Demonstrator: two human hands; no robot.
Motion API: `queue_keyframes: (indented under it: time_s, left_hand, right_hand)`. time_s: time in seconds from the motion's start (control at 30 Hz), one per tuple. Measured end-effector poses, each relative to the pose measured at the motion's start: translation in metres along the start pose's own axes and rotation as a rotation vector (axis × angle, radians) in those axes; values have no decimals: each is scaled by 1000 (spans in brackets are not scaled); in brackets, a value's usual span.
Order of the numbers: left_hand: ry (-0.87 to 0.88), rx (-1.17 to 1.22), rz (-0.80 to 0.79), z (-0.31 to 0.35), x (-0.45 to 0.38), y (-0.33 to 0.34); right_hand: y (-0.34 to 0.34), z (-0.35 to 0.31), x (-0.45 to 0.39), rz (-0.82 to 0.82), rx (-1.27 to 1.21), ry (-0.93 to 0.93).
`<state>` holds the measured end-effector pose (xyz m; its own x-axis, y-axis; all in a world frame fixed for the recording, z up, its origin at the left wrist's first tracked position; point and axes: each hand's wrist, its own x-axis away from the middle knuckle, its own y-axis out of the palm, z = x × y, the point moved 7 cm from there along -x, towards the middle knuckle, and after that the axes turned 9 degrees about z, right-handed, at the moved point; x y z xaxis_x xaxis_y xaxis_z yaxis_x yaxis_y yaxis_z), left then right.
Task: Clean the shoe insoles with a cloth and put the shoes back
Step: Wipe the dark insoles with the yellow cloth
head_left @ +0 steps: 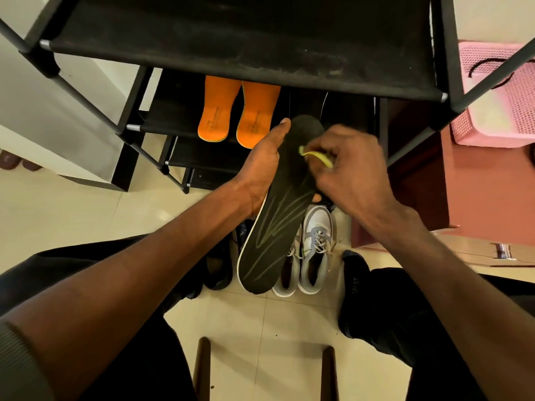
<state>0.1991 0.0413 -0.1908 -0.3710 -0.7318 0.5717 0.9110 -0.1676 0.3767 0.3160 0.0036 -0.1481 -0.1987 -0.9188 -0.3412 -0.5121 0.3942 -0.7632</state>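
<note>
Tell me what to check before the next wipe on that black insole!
1. Left hand holds the black insole: ok.
2. Right hand pinches the yellow cloth: ok.
3. Cloth touches the insole: ok.
4. Insole fully clean: cannot tell.
5. Orange insoles resting on the rack shelf, out of the way: ok.
6. Grey-and-white sneakers waiting on the floor: ok.

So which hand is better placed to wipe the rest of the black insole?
The right hand: it already pinches the yellow cloth against the insole near its far end. The left hand holds the insole from the side.
</note>
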Motion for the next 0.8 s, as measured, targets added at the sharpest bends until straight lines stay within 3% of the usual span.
queue_keyframes:
  time_s: [0.1, 0.3, 0.5, 0.8]
  left_hand:
    - [-11, 5, 15, -1, 0, -2]
    - [-69, -49, -5, -10, 0, 6]
    - [10, -33, 87, -9, 0, -4]
    - [-62, -44, 22, -4, 2, 7]
  right_hand:
    - [3, -11, 3, -95, 39, -90]
    - [-8, 16, -4, -25, 201, 32]
    - [11, -21, 11, -133, 91, -151]
    - [-9, 21, -8, -22, 213, 56]
